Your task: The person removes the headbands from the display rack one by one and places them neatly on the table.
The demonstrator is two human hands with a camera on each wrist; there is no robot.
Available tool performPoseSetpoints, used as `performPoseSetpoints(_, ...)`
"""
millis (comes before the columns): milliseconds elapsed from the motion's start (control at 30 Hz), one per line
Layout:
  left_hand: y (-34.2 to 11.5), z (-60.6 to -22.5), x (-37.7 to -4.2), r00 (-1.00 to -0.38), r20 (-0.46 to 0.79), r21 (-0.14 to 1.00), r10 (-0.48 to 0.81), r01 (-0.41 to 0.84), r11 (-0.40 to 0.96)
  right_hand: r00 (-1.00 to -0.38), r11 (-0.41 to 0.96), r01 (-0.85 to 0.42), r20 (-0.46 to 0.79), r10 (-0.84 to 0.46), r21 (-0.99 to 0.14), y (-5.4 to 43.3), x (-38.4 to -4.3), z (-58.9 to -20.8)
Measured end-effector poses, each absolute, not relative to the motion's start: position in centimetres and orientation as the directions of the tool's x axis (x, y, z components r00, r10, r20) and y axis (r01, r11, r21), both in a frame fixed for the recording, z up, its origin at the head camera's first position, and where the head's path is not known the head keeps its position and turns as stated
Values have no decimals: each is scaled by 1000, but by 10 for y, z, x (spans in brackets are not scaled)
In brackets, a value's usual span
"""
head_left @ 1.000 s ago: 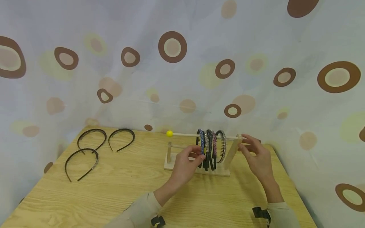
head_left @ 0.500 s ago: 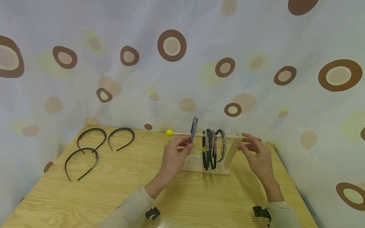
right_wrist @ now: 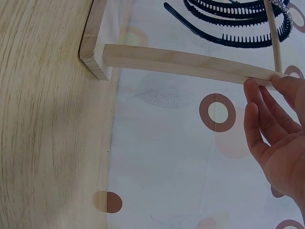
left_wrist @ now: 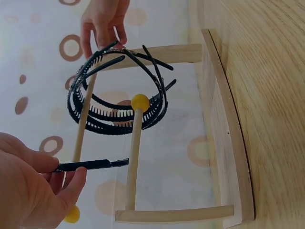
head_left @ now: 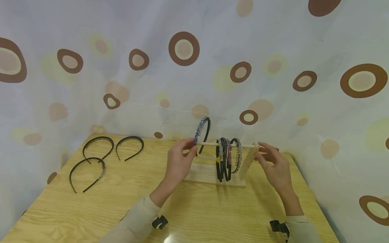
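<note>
My left hand (head_left: 179,161) pinches a blue glittery headband (head_left: 199,129) at the left part of the upper rod (head_left: 211,144) of a wooden stand (head_left: 200,176). The headband arches above the rod, its teeth facing inward. In the left wrist view, finger and thumb grip its dark band (left_wrist: 93,164) near a yellow ball (left_wrist: 71,214) at the rod's end. Several other headbands (head_left: 224,158), silver, black and pink, hang together further right on the rod. My right hand (head_left: 275,168) holds the top of the stand's right upright (right_wrist: 190,64) between thumb and fingers.
Three dark toothed headbands lie on the wooden table (head_left: 133,202) at the left: one at the back left (head_left: 98,138), one beside it (head_left: 130,137), one in front (head_left: 71,173). A second yellow ball (left_wrist: 140,103) caps the lower rod. A patterned curtain (head_left: 206,87) hangs behind.
My left hand has drawn the blue headband leftward along the rod, away from the others, and raised and turned it. The right hand has stayed on the upright.
</note>
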State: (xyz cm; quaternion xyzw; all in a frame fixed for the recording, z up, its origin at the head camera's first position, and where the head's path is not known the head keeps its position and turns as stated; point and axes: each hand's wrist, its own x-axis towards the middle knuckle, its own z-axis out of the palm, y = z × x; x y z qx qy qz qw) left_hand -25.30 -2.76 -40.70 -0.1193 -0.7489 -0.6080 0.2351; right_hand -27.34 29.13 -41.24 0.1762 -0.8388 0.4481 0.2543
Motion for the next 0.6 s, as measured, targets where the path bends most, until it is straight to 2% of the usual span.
performPoseSetpoints(300, -40, -400, -255, -799, 573, 815, -184, 533, 227, -813, 542, -515, 580, -63, -664, 296, -280, -420)
performPoseSetpoints(600, -76, -391, -259, -752, 580, 805, -312, 587, 81, -806, 558, -524, 586, -81, -643, 300, -283, -424)
